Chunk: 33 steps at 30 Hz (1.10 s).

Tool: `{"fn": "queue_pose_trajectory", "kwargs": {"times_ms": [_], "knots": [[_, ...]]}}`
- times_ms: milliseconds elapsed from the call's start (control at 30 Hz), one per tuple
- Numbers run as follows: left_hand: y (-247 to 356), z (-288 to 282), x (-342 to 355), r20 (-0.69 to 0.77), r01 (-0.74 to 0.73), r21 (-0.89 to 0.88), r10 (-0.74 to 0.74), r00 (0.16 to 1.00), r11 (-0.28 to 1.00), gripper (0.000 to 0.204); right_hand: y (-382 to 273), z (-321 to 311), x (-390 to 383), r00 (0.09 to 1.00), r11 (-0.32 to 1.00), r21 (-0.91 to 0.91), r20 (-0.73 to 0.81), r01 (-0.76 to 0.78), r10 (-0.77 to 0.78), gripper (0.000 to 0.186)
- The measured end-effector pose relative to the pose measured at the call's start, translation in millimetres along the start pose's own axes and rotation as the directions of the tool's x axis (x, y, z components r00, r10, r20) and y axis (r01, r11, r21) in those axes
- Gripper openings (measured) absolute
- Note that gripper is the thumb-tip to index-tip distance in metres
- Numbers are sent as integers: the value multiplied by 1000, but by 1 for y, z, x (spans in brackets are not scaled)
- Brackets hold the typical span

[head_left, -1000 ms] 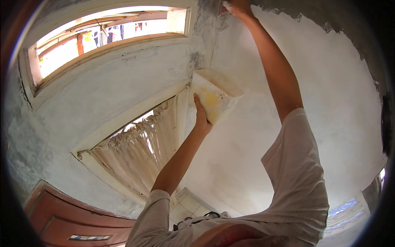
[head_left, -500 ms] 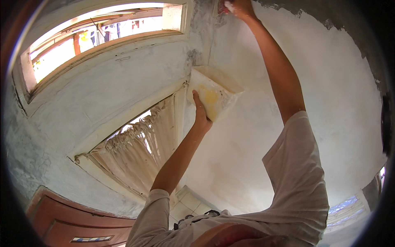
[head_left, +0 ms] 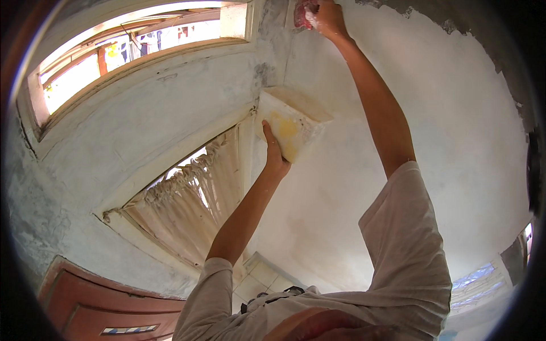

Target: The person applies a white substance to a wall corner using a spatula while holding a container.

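My left hand (head_left: 276,149) grips the side of a white container (head_left: 296,119) with a yellow stain, held up near the corner below the high window. My right hand (head_left: 330,17) reaches high to the wall at the top of the view, closed on a red object (head_left: 301,17), perhaps a small scraper, with white paste on it or on the fingers. The red object is at the upper corner, beside the jagged edge between white coating (head_left: 438,85) and dark grey plaster (head_left: 472,23).
A long high window (head_left: 142,40) with a wooden frame is at upper left. Below it hangs a gathered beige curtain (head_left: 182,210) over another window. A red-brown door (head_left: 79,307) stands at lower left, pale floor tiles (head_left: 256,275) show at bottom centre, and a barred window (head_left: 472,284) at lower right.
My right hand has shifted slightly left and down, so more of the red object shows. The container and my left hand sit slightly higher and further left in the picture.
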<state>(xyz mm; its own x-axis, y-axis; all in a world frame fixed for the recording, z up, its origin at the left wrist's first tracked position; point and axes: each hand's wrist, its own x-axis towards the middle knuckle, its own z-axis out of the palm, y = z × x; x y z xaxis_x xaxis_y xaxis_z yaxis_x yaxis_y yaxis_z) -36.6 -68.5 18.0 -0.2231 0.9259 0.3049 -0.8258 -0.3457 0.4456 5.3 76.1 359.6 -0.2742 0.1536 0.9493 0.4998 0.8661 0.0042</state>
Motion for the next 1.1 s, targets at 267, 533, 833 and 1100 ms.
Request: {"fn": "queue_pose_trajectory", "kwargs": {"times_ms": [267, 533, 833, 1100], "knots": [[-3, -1, -2, -39, 36, -87, -40, 998, 996, 85, -4, -20, -16, 992, 995, 78, 117, -61, 52, 23], [-15, -4, 2, 15, 21, -102, -20, 1000, 995, 84, 1, 13, -18, 984, 998, -59, 176, 7, 3, 24], [-40, 2, 20, -49, -25, -177, 17, 999, 984, 83, 22, -35, -9, 984, 889, -422, 75, 180, -164, 17], [-48, -10, 31, 30, -34, -132, 38, 999, 991, 91, 21, 5, -7, 998, 994, -96, 40, 59, -56, 15]]}}
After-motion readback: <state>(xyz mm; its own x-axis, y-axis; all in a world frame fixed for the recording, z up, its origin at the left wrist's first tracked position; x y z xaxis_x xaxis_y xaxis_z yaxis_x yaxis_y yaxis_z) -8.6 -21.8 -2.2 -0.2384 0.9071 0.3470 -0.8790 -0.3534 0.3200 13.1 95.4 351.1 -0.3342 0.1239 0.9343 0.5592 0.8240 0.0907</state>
